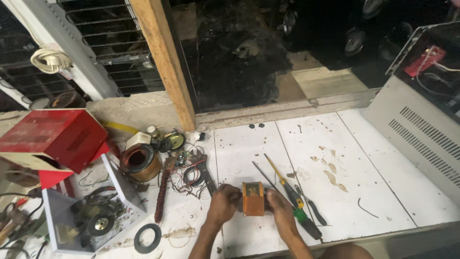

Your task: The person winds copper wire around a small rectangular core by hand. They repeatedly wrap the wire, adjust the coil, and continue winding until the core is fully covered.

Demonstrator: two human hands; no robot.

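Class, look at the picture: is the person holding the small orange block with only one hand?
No. Both the left hand and the right hand press against the sides of the orange block on the white table.

Both hands [251,204] cover the orange block's [253,198] sides; perhaps a transformer.

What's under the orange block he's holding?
The orange block sits between the left hand and right hand, over the white tiled floor. Its underside is hidden, so I cannot tell whether it touches the floor.
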